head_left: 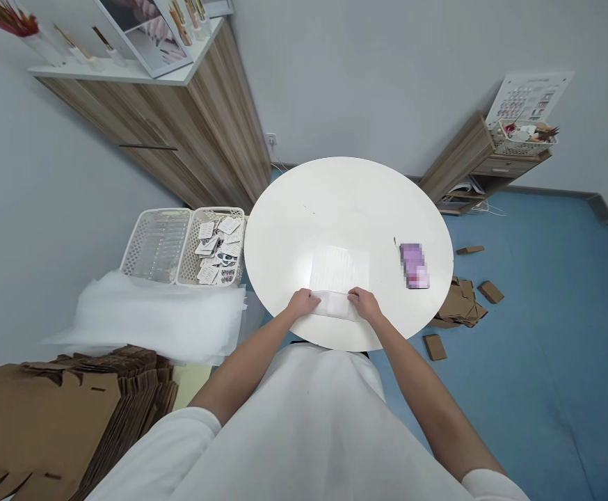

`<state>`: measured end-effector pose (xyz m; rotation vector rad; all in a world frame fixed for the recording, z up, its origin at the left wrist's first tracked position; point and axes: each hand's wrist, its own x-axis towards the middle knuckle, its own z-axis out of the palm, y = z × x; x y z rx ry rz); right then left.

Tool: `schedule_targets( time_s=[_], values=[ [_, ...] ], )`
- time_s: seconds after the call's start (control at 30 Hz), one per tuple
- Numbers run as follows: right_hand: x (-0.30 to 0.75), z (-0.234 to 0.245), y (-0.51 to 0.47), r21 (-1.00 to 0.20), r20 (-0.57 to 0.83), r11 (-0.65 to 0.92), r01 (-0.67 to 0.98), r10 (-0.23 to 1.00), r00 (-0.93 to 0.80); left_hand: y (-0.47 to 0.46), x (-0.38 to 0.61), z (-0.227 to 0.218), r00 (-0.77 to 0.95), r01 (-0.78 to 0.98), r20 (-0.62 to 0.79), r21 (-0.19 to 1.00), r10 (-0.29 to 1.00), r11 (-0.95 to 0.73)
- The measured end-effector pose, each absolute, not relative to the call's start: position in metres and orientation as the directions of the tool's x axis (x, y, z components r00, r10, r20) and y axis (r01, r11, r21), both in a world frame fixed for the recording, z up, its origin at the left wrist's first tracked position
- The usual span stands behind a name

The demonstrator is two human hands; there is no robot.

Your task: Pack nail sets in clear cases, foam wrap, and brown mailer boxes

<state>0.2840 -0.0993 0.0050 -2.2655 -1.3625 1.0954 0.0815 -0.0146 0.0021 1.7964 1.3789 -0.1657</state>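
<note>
A thin, translucent white wrapping sheet point(332, 305) lies near the front edge of the round white table point(346, 195), its near part folded into a flat band. At the band's left end, my left hand point(302, 303) is closed, fingers pinching the material. My right hand point(364, 303) grips the opposite end in the same way. Whether anything is wrapped inside the fold cannot be made out. Farther right on the tabletop rests a purple, blurred rectangular item point(414, 266), apart from both hands.
To the left are a basket of small printed cards point(184, 257), a basket of clear items point(142, 236), stacked white sheets point(158, 313) and flattened cardboard boxes point(48, 417). Small brown boxes point(434, 346) and crumpled cardboard point(458, 303) lie on the floor at right. Wooden cabinets point(225, 118) stand behind.
</note>
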Motion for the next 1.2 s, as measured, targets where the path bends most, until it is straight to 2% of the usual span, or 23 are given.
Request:
schedule_targets(
  time_s=[0.17, 0.4, 0.5, 0.57, 0.63, 0.7, 0.8, 0.87, 0.97, 1.07, 1.2],
  values=[
    [0.285, 0.002, -0.102, -0.61, -0.438, -0.509, 0.607, 0.855, 0.277, -0.021, 0.078, 0.005, 0.332, 0.844, -0.588, 0.534, 0.738, 0.046],
    [0.299, -0.003, -0.114, -0.607, -0.384, -0.535, 0.588, 0.845, 0.372, -0.029, 0.069, 0.008, 0.306, 0.842, -0.533, 0.538, 0.789, 0.036],
    [0.299, 0.0, -0.121, -0.539, -0.26, -0.529, 0.655, 0.845, 0.468, -0.031, 0.066, 0.013, 0.29, 0.814, -0.385, 0.581, 0.876, -0.014],
    [0.294, 0.007, -0.123, -0.489, -0.127, -0.501, 0.714, 0.851, 0.509, -0.032, 0.066, 0.019, 0.349, 0.788, -0.204, 0.592, 0.915, -0.168],
    [0.285, 0.014, -0.125, -0.472, -0.054, -0.411, 0.78, 0.897, 0.439, -0.032, 0.07, 0.025, 0.518, 0.72, -0.066, 0.573, 0.853, -0.393],
    [0.275, 0.021, -0.125, -0.476, -0.078, -0.255, 0.842, 0.966, 0.249, -0.032, 0.077, 0.028, 0.72, 0.598, -0.039, 0.542, 0.693, -0.591],
    [0.263, 0.023, -0.124, -0.474, -0.2, -0.083, 0.877, 0.98, -0.015, -0.033, 0.089, 0.026, 0.856, 0.496, -0.142, 0.5, 0.497, -0.71],
    [0.26, 0.02, -0.125, -0.46, -0.258, -0.071, 0.885, 0.964, -0.057, -0.034, 0.095, 0.021, 0.857, 0.507, -0.203, 0.486, 0.473, -0.711],
    [0.258, 0.017, -0.127, -0.459, -0.276, -0.079, 0.885, 0.959, -0.058, -0.035, 0.095, 0.016, 0.853, 0.515, -0.218, 0.503, 0.475, -0.694],
    [0.26, 0.021, -0.132, -0.526, -0.282, -0.083, 0.846, 0.956, -0.081, -0.035, 0.089, 0.019, 0.861, 0.497, -0.217, 0.556, 0.461, -0.666],
    [0.264, 0.035, -0.136, -0.627, -0.41, -0.192, 0.755, 0.905, -0.11, -0.036, 0.081, 0.026, 0.846, 0.518, -0.297, 0.657, 0.444, -0.548]
  ],
)
